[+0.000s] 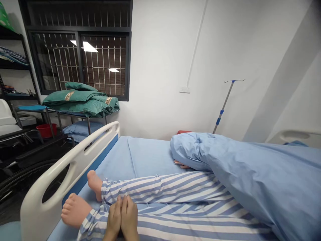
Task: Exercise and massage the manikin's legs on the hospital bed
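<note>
My left hand [114, 214] and my right hand [129, 216] are side by side at the bottom of the view, backs up, inner edges touching. Their fingers stretch forward, close together, with nothing visible in them. Just beneath and around them are the blue-and-white striped trousers [160, 187] on the legs of a lying figure, apparently a manikin. Whether my palms touch the cloth cannot be told. Two bare feet, the nearer foot [76, 209] and the farther foot [94, 184], point left. A light blue quilt [238, 164] is folded back over the upper legs and body, with some fingertips [182, 164] showing under its edge.
A white bed rail [50, 177] borders the foot end of the blue-sheeted bed [147, 152]. Left of it stands a black wheelchair [27, 157]. Green quilts [82, 100] are piled below the window. Beyond the bed rises an IV pole [227, 100].
</note>
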Motion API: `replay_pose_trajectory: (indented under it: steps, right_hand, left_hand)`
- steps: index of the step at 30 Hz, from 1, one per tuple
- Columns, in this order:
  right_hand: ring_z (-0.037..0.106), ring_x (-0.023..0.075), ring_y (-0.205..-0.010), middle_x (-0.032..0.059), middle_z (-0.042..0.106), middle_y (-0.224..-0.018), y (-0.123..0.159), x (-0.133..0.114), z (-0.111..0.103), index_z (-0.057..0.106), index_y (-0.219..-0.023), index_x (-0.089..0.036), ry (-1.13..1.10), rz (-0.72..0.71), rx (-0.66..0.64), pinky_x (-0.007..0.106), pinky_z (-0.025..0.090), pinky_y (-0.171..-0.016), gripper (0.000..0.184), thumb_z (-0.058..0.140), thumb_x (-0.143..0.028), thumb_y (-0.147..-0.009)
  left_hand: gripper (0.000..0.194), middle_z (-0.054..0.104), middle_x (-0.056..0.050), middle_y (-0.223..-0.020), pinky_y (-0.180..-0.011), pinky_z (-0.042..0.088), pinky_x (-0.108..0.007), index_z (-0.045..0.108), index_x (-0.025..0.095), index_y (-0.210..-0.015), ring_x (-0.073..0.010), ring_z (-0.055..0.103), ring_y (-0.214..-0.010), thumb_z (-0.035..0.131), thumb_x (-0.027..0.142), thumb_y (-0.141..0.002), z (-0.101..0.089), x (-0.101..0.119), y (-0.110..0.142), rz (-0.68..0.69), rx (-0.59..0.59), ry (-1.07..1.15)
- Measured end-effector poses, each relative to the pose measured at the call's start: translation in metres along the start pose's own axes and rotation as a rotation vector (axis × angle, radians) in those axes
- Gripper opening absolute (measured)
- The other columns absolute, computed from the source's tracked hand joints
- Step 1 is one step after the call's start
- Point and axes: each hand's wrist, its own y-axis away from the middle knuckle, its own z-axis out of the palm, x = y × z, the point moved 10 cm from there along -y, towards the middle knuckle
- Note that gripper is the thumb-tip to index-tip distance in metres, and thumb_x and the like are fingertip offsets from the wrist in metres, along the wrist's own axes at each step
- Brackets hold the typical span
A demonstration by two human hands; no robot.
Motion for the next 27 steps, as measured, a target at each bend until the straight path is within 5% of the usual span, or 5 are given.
replay_pose_trajectory:
  steps: [6, 15, 19, 23, 27]
  right_hand:
    - [0.050, 0.0161, -0.052, 0.0033, 0.056, -0.054, 0.000, 0.016, 0.005, 0.047, -0.059, -0.020, -0.066, 0.078, -0.003, 0.027, 0.027, -0.052, 0.041, 0.029, -0.039, -0.092]
    - [0.055, 0.0170, -0.060, 0.0063, 0.063, -0.066, -0.002, 0.013, -0.011, 0.057, -0.072, -0.018, -0.381, 0.093, 0.038, 0.026, 0.036, -0.056, 0.042, 0.031, -0.045, -0.090]
    - [0.052, 0.0168, -0.057, 0.0061, 0.059, -0.061, -0.001, 0.027, -0.016, 0.053, -0.063, -0.019, -0.384, 0.195, 0.118, 0.026, 0.037, -0.055, 0.044, 0.029, -0.044, -0.090]
    - [0.048, 0.0147, -0.055, 0.0024, 0.054, -0.058, 0.000, 0.032, -0.015, 0.045, -0.060, -0.019, -0.433, 0.228, 0.118, 0.025, 0.038, -0.055, 0.036, 0.040, -0.044, -0.085]
    - [0.044, 0.0135, -0.054, 0.0003, 0.050, -0.055, 0.000, 0.032, -0.014, 0.041, -0.058, -0.020, -0.424, 0.227, 0.102, 0.024, 0.036, -0.053, 0.035, 0.041, -0.044, -0.084]
  left_hand:
    - [0.054, 0.038, 0.003, -0.041, -0.048, 0.038, -0.026, 0.035, 0.022, -0.044, -0.0113, 0.038, -0.045, 0.048, 0.070, -0.065, 0.007, 0.001, -0.006, -0.086, 0.014, 0.250]
    - [0.047, 0.031, 0.006, -0.041, -0.045, 0.030, -0.022, 0.031, 0.020, -0.045, -0.0066, 0.028, -0.040, 0.045, 0.044, -0.082, 0.040, 0.091, -0.002, 0.085, -0.196, 0.499]
    - [0.045, 0.041, 0.005, -0.042, -0.047, 0.038, -0.022, 0.038, 0.019, -0.046, -0.0087, 0.038, -0.043, 0.051, 0.049, -0.077, 0.030, 0.055, -0.010, 0.065, -0.043, 0.350]
    - [0.042, 0.069, -0.007, -0.077, -0.074, 0.051, -0.031, 0.063, 0.017, -0.071, -0.0210, 0.063, -0.077, 0.052, 0.057, -0.071, 0.033, 0.004, -0.008, 0.054, -0.045, 0.141]
    - [0.047, 0.071, -0.011, -0.086, -0.081, 0.052, -0.035, 0.066, 0.016, -0.077, -0.0241, 0.065, -0.085, 0.044, 0.058, -0.075, 0.032, -0.004, -0.005, 0.093, -0.052, 0.070]
